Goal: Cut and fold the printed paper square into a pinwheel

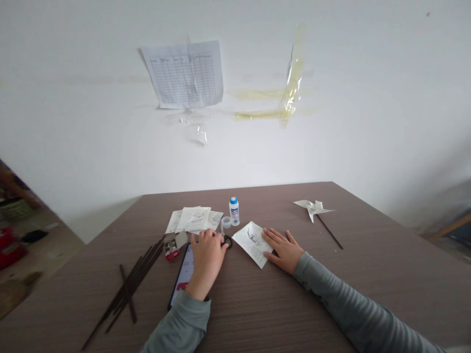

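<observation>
My left hand (206, 260) curls over the black-handled scissors (228, 241), and its thumb reaches the finger loop. The blades point away from me, and the second loop is hidden. Under the heel of that hand lies a smartphone (183, 277) with its screen lit. My right hand (283, 251) rests flat on the brown table (368, 284), fingers apart, with its fingertips at the edge of a printed paper sheet (253, 243). A paper pinwheel (312, 208) on a dark stick lies to the right of that hand.
Beyond the hands stand a white glue bottle with a blue cap (234, 212) and a small clear cup (226, 222). Papers (193, 219), a small red-and-white box (171, 248) and several dark sticks (128, 289) lie left. A white wall (331, 122) closes the table's far edge.
</observation>
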A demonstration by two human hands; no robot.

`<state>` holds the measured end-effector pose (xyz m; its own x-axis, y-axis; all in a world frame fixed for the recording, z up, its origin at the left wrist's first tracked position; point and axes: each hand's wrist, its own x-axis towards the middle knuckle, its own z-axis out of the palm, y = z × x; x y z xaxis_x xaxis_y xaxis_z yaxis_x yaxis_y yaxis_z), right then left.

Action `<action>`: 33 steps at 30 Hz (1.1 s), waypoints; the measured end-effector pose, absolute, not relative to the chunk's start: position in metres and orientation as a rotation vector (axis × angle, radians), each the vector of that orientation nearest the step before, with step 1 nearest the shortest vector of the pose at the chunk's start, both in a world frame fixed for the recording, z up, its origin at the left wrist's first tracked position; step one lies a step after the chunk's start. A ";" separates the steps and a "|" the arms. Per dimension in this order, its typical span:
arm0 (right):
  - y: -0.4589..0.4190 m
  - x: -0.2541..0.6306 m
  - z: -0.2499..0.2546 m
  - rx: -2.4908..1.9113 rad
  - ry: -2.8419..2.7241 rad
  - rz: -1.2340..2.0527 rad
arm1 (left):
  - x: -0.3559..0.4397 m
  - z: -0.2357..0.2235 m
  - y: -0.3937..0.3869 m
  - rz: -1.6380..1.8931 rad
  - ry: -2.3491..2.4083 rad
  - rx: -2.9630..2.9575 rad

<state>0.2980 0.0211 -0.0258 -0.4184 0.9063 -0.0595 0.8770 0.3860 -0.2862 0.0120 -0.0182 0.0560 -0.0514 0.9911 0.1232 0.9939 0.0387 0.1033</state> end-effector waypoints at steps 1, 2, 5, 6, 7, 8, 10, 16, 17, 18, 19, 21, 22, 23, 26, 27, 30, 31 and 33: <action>0.021 0.298 -0.026 -1.632 -2.525 0.419 | 0.011 0.058 -0.019 -0.218 -2.275 -2.126; 0.021 0.299 -0.026 -1.630 -2.524 0.421 | 0.010 0.059 -0.019 -0.185 -2.294 -2.108; 0.021 0.299 -0.024 -1.629 -2.517 0.435 | 0.009 0.060 -0.019 -0.133 -2.323 -2.100; 0.021 0.299 -0.024 -1.630 -2.517 0.441 | 0.009 0.060 -0.019 -0.134 -2.323 -2.103; 0.021 0.299 -0.023 -1.630 -2.518 0.446 | 0.009 0.059 -0.019 -0.141 -2.317 -2.107; 0.020 0.298 -0.023 -1.631 -2.520 0.451 | 0.009 0.057 -0.018 -0.151 -2.307 -2.110; 0.019 0.297 -0.022 -1.636 -2.512 0.447 | 0.008 0.053 -0.017 -0.172 -2.278 -2.124; 0.018 0.296 -0.019 -1.654 -2.523 0.474 | 0.003 0.042 -0.013 -0.286 -2.214 -2.139; 0.018 0.296 -0.019 -1.650 -2.516 0.462 | 0.003 0.040 -0.012 -0.322 -2.200 -2.134; 0.018 0.297 -0.019 -1.642 -2.509 0.451 | 0.002 0.038 -0.010 -0.360 -2.185 -2.126; 0.018 0.297 -0.019 -1.632 -2.505 0.445 | 0.002 0.036 -0.009 -0.399 -2.170 -2.113; 0.019 0.298 -0.019 -1.616 -2.499 0.455 | 0.002 0.031 -0.006 -0.483 -2.137 -2.077; 0.020 0.299 -0.020 -1.613 -2.497 0.471 | 0.001 0.028 -0.004 -0.526 -2.117 -2.057; 0.021 0.299 -0.020 -1.614 -2.489 0.485 | 0.001 0.025 -0.003 -0.569 -2.095 -2.036; 0.022 0.301 -0.021 -1.604 -2.476 0.520 | -0.003 0.016 0.002 -0.709 -2.016 -1.990; 0.022 0.301 -0.021 -1.603 -2.468 0.514 | -0.004 0.013 0.003 -0.763 -1.983 -1.978; 0.022 0.300 -0.024 -1.593 -2.446 0.482 | -0.006 0.004 0.006 -0.916 -1.879 -1.963; 0.022 0.300 -0.025 -1.584 -2.441 0.481 | -0.006 0.001 0.006 -0.957 -1.845 -1.971; 0.023 0.299 -0.026 -1.567 -2.434 0.481 | -0.003 -0.004 0.006 -1.031 -1.782 -2.006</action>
<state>0.2988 0.0228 -0.0262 -0.4143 0.9101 -0.0031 0.8428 0.3823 -0.3788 -0.0032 0.0062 -0.0039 -0.0074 0.7551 0.6556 0.9447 -0.2097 0.2523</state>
